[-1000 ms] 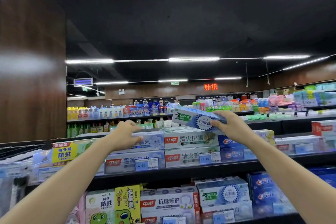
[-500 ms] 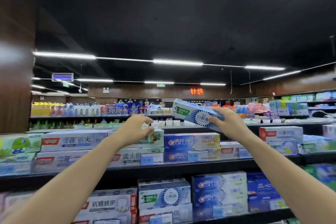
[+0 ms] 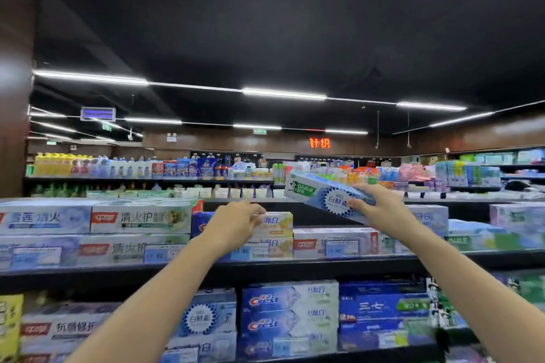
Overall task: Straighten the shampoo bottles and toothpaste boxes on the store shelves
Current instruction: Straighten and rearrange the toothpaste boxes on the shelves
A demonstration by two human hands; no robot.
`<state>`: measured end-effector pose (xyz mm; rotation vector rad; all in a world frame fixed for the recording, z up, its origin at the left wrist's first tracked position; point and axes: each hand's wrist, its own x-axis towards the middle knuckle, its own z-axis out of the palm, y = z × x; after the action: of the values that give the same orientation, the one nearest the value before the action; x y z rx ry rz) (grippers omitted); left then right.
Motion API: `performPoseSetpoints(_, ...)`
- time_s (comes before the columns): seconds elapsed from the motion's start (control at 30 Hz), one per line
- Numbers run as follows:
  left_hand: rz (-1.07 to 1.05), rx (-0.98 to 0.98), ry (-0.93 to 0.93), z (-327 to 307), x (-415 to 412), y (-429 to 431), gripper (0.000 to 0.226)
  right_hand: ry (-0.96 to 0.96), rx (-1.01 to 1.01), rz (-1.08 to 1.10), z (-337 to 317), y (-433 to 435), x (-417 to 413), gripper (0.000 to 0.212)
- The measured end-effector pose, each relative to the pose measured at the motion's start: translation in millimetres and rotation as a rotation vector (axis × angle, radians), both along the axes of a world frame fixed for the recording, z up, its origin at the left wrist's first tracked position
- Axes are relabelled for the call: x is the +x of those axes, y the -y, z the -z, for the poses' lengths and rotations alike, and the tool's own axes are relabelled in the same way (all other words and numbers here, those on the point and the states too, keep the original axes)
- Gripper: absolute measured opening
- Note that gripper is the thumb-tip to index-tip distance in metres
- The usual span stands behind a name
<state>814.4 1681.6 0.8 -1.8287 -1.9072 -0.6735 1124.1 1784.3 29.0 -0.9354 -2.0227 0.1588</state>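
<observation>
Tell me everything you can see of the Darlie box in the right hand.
The Darlie box is a long, slim carton, cardboard by its look, pale blue and white, with a green DARLIE label at its left end and a blue starburst emblem with Chinese characters mid-face. It looks intact. It hangs above the upper shelf, tilted, left end higher, printed face toward the camera. Only the right hand touches it, gripping its right part, thumb on the front face.
</observation>
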Motion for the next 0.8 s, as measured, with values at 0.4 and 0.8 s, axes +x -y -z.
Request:
performPoseSetpoints(0.4,-0.072,0.280,-0.040,35,-9,-17,0.033,-0.082,-0.070,-0.041,26,-38,41,0.053)
performPoseSetpoints(0.8,-0.153,0.422,-0.050,53,-3,-26,0.040,-0.350,-0.172,-0.056,65,-22,68,0.035)
